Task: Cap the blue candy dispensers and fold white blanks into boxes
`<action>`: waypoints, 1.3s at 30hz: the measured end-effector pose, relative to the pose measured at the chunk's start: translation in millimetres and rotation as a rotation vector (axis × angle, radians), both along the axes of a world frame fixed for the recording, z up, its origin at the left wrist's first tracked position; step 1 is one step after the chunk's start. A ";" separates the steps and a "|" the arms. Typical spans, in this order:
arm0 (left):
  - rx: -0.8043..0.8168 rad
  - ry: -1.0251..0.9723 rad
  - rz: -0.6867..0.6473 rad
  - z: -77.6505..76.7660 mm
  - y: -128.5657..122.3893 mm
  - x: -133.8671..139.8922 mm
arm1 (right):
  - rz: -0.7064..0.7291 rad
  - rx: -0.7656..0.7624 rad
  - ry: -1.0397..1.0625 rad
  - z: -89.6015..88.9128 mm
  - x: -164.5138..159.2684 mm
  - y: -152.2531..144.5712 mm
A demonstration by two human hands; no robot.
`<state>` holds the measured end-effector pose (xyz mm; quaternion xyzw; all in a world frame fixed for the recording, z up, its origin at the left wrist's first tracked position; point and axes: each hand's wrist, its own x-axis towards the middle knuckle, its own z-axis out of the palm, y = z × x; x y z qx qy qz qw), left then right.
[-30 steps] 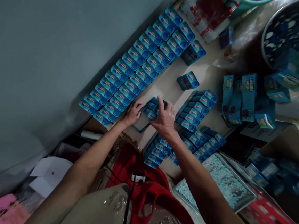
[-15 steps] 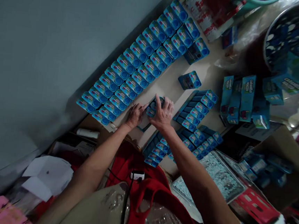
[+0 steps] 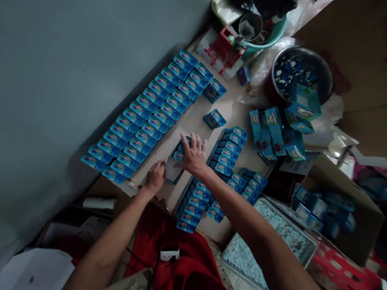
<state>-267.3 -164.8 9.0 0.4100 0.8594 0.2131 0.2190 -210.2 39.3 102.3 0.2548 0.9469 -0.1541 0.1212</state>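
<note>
An open blue carton (image 3: 174,174) with a pale inside lies on the table in front of me. Small blue packs (image 3: 178,154) with printed tops stand in its far part. My right hand (image 3: 195,158) spans these packs, thumb on the near side and forefinger on the far side, its other fingers spread. At the carton's left edge, my left hand (image 3: 156,177) has its fingers curled in and closed on the edge. Its fingertips are partly hidden.
Two long rows of blue packs (image 3: 141,124) run along the wall. Filled blue cartons (image 3: 228,152) stand to the right, with a tray of pale blue pieces (image 3: 259,248) nearer me. Beyond are taller blue boxes (image 3: 274,129), a metal pot (image 3: 328,75) and a cardboard box (image 3: 360,213).
My view has shifted, bringing more of the far table into sight. My left hand has drawn back from the packs to the carton's near-left edge. My right hand stays over the packs.
</note>
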 end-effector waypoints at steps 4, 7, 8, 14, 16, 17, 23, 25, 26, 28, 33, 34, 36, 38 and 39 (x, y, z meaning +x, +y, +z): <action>0.050 -0.010 -0.015 -3.8 32.4 -0.7 | -0.084 -0.086 0.074 19.2 -0.5 61.3; 0.056 -0.032 -0.007 0.7 48.6 13.5 | -0.153 -0.109 0.287 40.6 7.9 97.1; 0.047 -0.039 0.000 4.9 48.0 19.3 | -0.182 -0.119 0.370 47.0 12.0 99.1; 0.149 0.248 0.177 56.6 -34.6 14.0 | -0.114 -0.390 0.608 57.3 42.7 -2.9; 0.168 0.460 0.394 73.4 -75.2 -9.8 | -0.054 -0.572 0.536 45.9 47.2 -55.0; 0.167 0.528 0.481 78.7 -92.6 -24.1 | -0.052 -0.623 0.501 37.5 46.5 -78.6; 0.140 0.381 0.275 70.2 -123.6 -81.9 | -0.144 -0.664 0.429 -17.7 18.6 -166.4; 0.127 0.296 0.181 63.3 -117.5 -84.3 | -0.126 -0.647 0.429 -27.1 9.4 -182.9; 0.127 0.271 0.157 60.7 -115.4 -84.2 | -0.120 -0.629 0.420 -29.3 5.3 -190.1; 0.144 0.248 0.127 57.0 -115.4 -83.8 | -0.132 -0.573 0.368 -28.8 -2.8 -202.7; 0.232 0.202 0.048 49.9 -135.0 -92.1 | -0.141 -0.455 0.183 -9.5 -24.1 -226.1; 0.255 0.193 0.028 47.7 -138.5 -95.5 | -0.121 -0.438 0.163 -5.4 -28.4 -229.9; 0.297 0.179 -0.005 43.6 -142.2 -102.5 | -0.098 -0.407 0.127 1.2 -36.7 -236.2; 0.320 0.164 -0.014 42.3 -142.0 -107.7 | -0.108 -0.389 0.094 5.6 -43.8 -239.8; 0.325 0.154 -0.013 43.3 -141.1 -109.2 | -0.119 -0.388 0.087 7.4 -46.6 -240.3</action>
